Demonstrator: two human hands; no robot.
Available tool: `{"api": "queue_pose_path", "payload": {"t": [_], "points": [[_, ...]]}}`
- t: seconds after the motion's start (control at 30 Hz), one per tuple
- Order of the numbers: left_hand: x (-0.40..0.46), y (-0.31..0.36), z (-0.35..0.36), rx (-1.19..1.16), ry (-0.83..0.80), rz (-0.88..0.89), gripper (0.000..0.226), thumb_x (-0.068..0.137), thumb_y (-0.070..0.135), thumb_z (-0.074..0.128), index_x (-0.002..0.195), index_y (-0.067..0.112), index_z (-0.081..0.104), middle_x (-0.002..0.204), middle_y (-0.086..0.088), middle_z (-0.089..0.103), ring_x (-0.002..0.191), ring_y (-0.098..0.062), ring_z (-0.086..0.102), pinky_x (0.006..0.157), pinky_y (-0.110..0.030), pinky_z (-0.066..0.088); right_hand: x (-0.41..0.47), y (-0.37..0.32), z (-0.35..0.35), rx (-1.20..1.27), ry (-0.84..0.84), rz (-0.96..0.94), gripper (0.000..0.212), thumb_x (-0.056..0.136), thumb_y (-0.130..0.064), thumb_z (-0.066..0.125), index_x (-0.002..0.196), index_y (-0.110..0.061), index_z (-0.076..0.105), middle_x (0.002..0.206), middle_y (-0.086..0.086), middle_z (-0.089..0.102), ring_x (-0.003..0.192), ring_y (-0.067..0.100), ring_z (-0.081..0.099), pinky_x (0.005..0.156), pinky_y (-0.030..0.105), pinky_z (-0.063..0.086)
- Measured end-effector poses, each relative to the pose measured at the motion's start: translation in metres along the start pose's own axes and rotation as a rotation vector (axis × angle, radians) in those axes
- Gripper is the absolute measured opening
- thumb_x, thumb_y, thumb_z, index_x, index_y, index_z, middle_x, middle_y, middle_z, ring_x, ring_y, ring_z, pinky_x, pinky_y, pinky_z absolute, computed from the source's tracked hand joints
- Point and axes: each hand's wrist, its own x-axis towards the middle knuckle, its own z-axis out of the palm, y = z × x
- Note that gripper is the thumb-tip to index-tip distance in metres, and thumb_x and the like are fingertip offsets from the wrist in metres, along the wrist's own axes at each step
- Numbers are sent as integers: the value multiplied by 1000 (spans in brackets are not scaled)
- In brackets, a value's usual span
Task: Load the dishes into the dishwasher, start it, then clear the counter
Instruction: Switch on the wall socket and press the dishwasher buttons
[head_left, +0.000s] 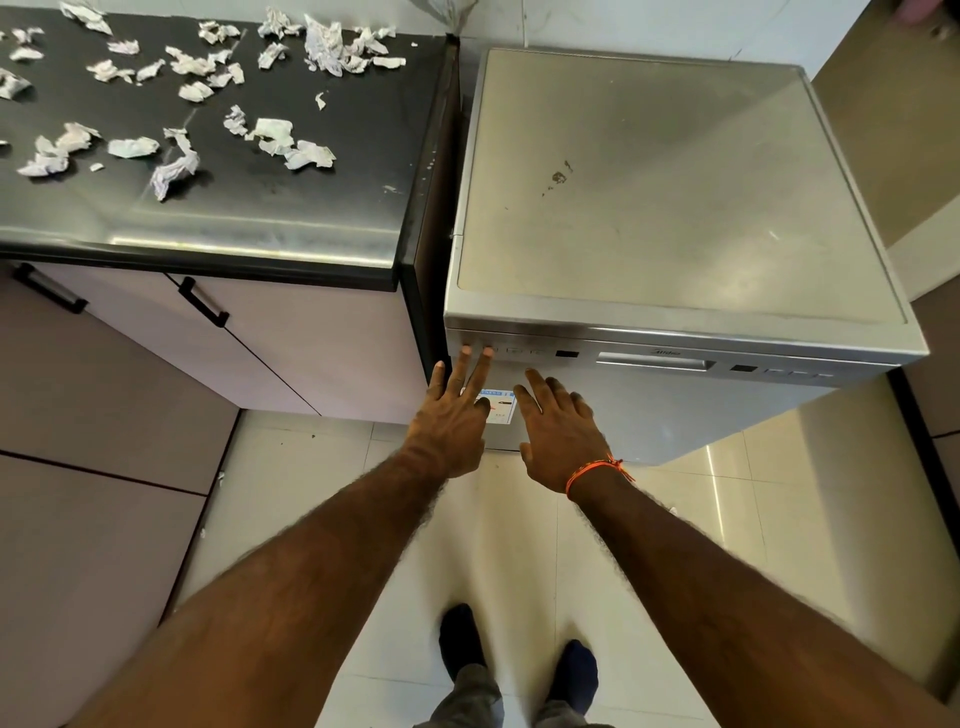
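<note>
Head view: I see the dishwasher (675, 218) standing closed just right of the counter (260, 208), its door and control strip (519, 352) facing me. My left hand (449, 415) is spread open, 2 fingertips (465, 352) touching the buttons at the strip's left end. My right hand (558, 426) lies flat and relaxed on the door, gripping nothing. Crumpled paper scraps (176, 171) litter the counter, some cut off at its left and far edges. The button labels are too small to read.
</note>
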Motion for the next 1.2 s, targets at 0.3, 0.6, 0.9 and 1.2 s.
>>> {"api": "queue_pose_path", "payload": {"t": [0.3, 0.6, 0.9, 1.2], "points": [[0, 3, 0, 22, 10, -28, 67, 85, 39, 68, 147, 21, 49, 163, -15, -33, 148, -42, -32, 121, -65, -4, 9, -1, -2, -25, -5, -15, 87, 94, -33, 62, 160, -19, 8, 168, 6, -10, 154, 37, 1, 124, 55, 12], [-2, -1, 2, 9, 51, -20, 54, 83, 39, 67, 134, 21, 62, 165, -11, -30, 150, -38, -30, 120, -65, -7, 22, -3, 4, -82, -17, -45, 90, 91, -30, 66, 160, -19, 9, 166, 5, -20, 154, 38, -1, 123, 57, 12], [-2, -4, 3, 1, 97, 11, 38, 88, 35, 64, 122, 18, 68, 166, -14, -24, 151, -41, -25, 121, -65, -4, 25, -8, 5, -69, -9, -41, 89, 92, -29, 65, 160, -19, 8, 165, 4, -23, 154, 37, -2, 124, 55, 11], [-5, 3, 10, -45, 122, -5, 38, 92, 35, 62, 124, 15, 66, 164, -18, -21, 151, -41, -22, 123, -63, -2, 27, -9, 9, -59, -11, -45, 89, 94, -25, 64, 161, -20, 6, 164, 5, -27, 154, 37, -6, 124, 55, 9]]}}
